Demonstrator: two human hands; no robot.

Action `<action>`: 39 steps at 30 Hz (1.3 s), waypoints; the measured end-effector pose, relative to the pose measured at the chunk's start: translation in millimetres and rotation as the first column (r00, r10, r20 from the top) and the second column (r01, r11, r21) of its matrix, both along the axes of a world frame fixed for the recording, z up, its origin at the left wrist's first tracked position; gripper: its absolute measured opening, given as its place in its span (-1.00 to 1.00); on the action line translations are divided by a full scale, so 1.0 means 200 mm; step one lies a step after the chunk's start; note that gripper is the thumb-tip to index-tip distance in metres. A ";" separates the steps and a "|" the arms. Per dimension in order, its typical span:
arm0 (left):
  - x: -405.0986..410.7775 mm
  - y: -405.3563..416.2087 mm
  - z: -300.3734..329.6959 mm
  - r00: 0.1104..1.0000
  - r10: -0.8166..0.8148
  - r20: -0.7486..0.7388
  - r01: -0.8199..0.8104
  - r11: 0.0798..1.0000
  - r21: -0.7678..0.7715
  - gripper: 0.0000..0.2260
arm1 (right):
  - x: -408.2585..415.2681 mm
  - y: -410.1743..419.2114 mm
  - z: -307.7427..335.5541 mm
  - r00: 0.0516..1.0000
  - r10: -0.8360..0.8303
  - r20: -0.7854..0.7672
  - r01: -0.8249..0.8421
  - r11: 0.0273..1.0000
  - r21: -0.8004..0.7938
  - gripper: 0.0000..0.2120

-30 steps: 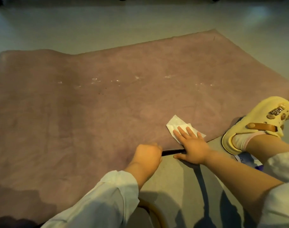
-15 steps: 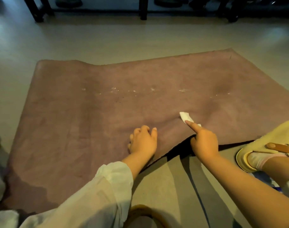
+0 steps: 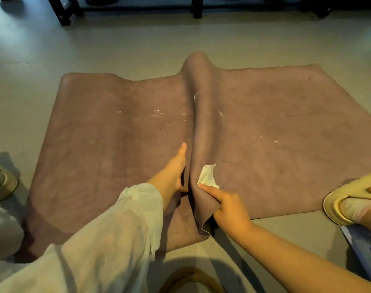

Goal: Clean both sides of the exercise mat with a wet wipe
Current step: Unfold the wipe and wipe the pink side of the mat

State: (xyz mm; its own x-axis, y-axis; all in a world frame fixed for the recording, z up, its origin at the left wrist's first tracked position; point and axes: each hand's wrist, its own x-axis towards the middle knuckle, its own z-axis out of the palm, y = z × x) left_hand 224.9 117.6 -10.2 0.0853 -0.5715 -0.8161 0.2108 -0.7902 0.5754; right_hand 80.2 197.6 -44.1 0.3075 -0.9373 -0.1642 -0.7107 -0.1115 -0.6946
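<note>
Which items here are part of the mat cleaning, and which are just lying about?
In use: mat, wet wipe, left hand, right hand.
Lying about: yellow shoe on the person's foot, blue packet, furniture legs.

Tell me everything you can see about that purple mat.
The mat is a thin, floppy, dusty-purple sheet, suede-like, lying on the floor. Its middle is pulled up into a tall ridge running away from the person; both sides lie flat. Small white specks and dark dots mark it. The left hand holds the ridge's left side; the right hand grips its near edge, with the wipe.
</note>
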 end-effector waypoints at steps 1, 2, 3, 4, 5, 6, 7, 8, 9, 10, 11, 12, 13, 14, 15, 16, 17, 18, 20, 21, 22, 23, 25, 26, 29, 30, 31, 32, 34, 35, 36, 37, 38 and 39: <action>0.00 -0.04 0.00 0.999 -0.023 0.042 0.025 0.999 -0.037 -0.40 | 0.00 -0.01 0.00 1.000 0.006 -0.009 -0.006 1.000 -0.001 -0.43; 0.00 -0.08 0.01 0.995 -0.034 0.096 0.042 0.996 -0.084 -0.40 | -0.01 -0.02 0.01 1.000 0.017 -0.016 -0.017 1.000 0.003 -0.43; -0.01 -0.12 0.01 0.989 -0.042 0.140 0.061 0.990 -0.130 -0.40 | -0.01 -0.02 0.02 0.999 0.028 -0.020 -0.028 1.000 0.007 -0.43; -0.02 -0.16 0.02 0.985 -0.047 0.169 0.074 0.985 -0.159 -0.41 | -0.02 -0.02 0.03 0.999 0.042 -0.028 -0.041 0.999 0.013 -0.44; -0.03 -0.20 0.02 0.981 -0.057 0.188 0.091 0.980 -0.179 -0.42 | -0.02 -0.02 0.04 0.998 0.056 -0.030 -0.056 0.998 0.006 -0.45; -0.05 -0.23 0.02 0.977 -0.067 0.201 0.107 0.975 -0.193 -0.42 | -0.02 -0.02 0.05 0.997 0.071 -0.032 -0.071 0.997 -0.005 -0.45; -0.05 -0.28 0.01 0.973 -0.074 0.217 0.118 0.973 -0.196 -0.41 | -0.02 -0.02 0.05 0.996 0.085 -0.026 -0.086 0.996 -0.019 -0.45; -0.06 -0.31 0.00 0.968 -0.074 0.241 0.125 0.971 -0.202 -0.40 | -0.02 -0.02 0.05 0.996 0.089 -0.025 -0.090 0.996 -0.026 -0.46; -0.07 -0.35 -0.01 0.964 -0.075 0.255 0.130 0.970 -0.205 -0.40 | -0.02 -0.02 0.04 0.995 0.092 -0.026 -0.092 0.995 -0.025 -0.46; -0.07 -0.38 -0.02 0.961 -0.069 0.268 0.128 0.970 -0.207 -0.41 | -0.02 -0.03 0.05 0.995 0.093 -0.025 -0.093 0.996 -0.011 -0.46; -0.08 -0.42 -0.04 0.959 -0.067 0.276 0.127 0.970 -0.208 -0.42 | -0.02 -0.04 0.05 0.996 0.089 -0.023 -0.089 0.996 0.004 -0.46; -0.09 -0.44 -0.04 0.953 -0.073 0.294 0.137 0.970 -0.203 -0.45 | -0.03 -0.04 0.03 0.996 0.087 -0.035 -0.087 0.996 0.024 -0.45; -0.09 -0.47 -0.06 0.947 -0.082 0.310 0.149 0.969 -0.198 -0.48 | -0.04 -0.04 0.01 0.996 0.082 -0.038 -0.081 0.996 0.035 -0.45; -0.09 -0.49 -0.06 0.937 -0.085 0.339 0.159 0.967 -0.198 -0.52 | -0.04 -0.04 0.00 0.994 0.091 -0.059 -0.088 0.994 0.059 -0.43; -0.08 -0.51 -0.08 0.927 -0.074 0.367 0.156 0.967 -0.202 -0.57 | -0.03 -0.04 0.00 0.990 0.118 -0.074 -0.113 0.991 0.072 -0.40; -0.06 -0.52 -0.09 0.915 -0.057 0.400 0.150 0.967 -0.205 -0.62 | -0.03 -0.04 -0.02 0.985 0.139 -0.104 -0.135 0.990 0.047 -0.33; -0.03 -0.53 -0.10 0.897 -0.036 0.441 0.145 0.966 -0.215 -0.70 | -0.05 -0.04 -0.05 0.978 0.155 -0.142 -0.159 0.987 -0.017 -0.23; 0.00 -0.53 -0.10 0.879 -0.018 0.477 0.146 0.961 -0.234 -0.81 | -0.06 -0.03 -0.07 0.970 0.165 -0.176 -0.178 0.982 -0.060 -0.13; 0.04 -0.53 -0.11 0.853 0.009 0.522 0.155 0.950 -0.270 -0.84 | -0.08 -0.02 -0.11 0.948 0.185 -0.261 -0.225 0.965 -0.134 -0.14; 0.05 -0.53 -0.11 0.841 0.004 0.542 0.182 0.940 -0.290 -0.72 | -0.08 -0.02 -0.11 0.940 0.185 -0.287 -0.238 0.958 -0.162 -0.14; 0.06 -0.53 -0.11 0.836 0.000 0.549 0.199 0.932 -0.303 -0.67 | -0.07 -0.02 -0.13 0.933 0.187 -0.308 -0.252 0.950 -0.185 -0.10; 0.07 -0.52 -0.10 0.826 0.002 0.563 0.216 0.923 -0.320 -0.65 | -0.05 -0.02 -0.12 0.924 0.213 -0.316 -0.275 0.947 -0.164 -0.05; 0.09 -0.51 -0.07 0.832 0.016 0.555 0.224 0.906 -0.360 -0.66 | 0.00 -0.01 -0.10 0.902 0.233 -0.362 -0.300 0.944 -0.140 -0.03; 0.10 -0.50 -0.05 0.828 0.022 0.560 0.232 0.896 -0.378 -0.67 | 0.03 -0.02 -0.08 0.902 0.223 -0.370 -0.297 0.942 -0.155 -0.06; 0.21 -0.48 0.01 0.800 0.074 0.596 0.241 0.870 -0.431 -0.68 | 0.09 -0.03 -0.04 0.892 0.299 -0.340 -0.340 0.938 -0.065 -0.09; 0.27 -0.46 0.03 0.791 0.101 0.603 0.228 0.867 -0.444 -0.69 | 0.13 -0.03 -0.03 0.898 0.311 -0.312 -0.347 0.936 -0.064 -0.09; 0.34 -0.44 0.04 0.781 0.130 0.611 0.210 0.866 -0.454 -0.69 | 0.18 -0.04 0.00 0.898 0.343 -0.275 -0.370 0.928 -0.050 -0.10; 0.43 -0.42 0.05 0.775 0.156 0.612 0.186 0.870 -0.457 -0.71 | 0.24 -0.03 0.01 0.894 0.378 -0.241 -0.397 0.917 -0.034 -0.12; 0.61 -0.35 0.07 0.771 0.201 0.604 0.130 0.880 -0.458 -0.74 | 0.40 -0.02 0.06 0.856 0.472 -0.211 -0.484 0.875 -0.009 -0.15; 0.70 -0.31 0.08 0.768 0.228 0.598 0.099 0.881 -0.463 -0.74 | 0.48 -0.01 0.08 0.837 0.510 -0.201 -0.519 0.855 0.005 -0.16; 0.79 -0.26 0.08 0.763 0.256 0.593 0.068 0.882 -0.467 -0.74 | 0.56 0.01 0.10 0.824 0.534 -0.189 -0.542 0.840 0.010 -0.16; 0.88 -0.21 0.08 0.756 0.284 0.590 0.036 0.882 -0.471 -0.77 | 0.64 0.04 0.11 0.814 0.553 -0.178 -0.559 0.829 0.020 -0.17; 0.98 -0.16 0.08 0.744 0.313 0.590 0.000 0.883 -0.469 -0.80 | 0.71 0.07 0.13 0.807 0.568 -0.162 -0.572 0.820 0.025 -0.17; 1.07 -0.10 0.07 0.730 0.343 0.591 -0.039 0.885 -0.465 -0.80 | 0.78 0.10 0.14 0.802 0.580 -0.145 -0.582 0.813 0.031 -0.18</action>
State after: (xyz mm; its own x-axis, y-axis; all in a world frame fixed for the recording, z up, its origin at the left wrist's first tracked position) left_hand 439.6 97.6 4.4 0.6417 -0.7341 -0.2220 -0.2077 -0.4450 0.8711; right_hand 237.0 217.9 -15.9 0.7698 -0.5930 -0.2361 -0.5992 -0.5439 -0.5876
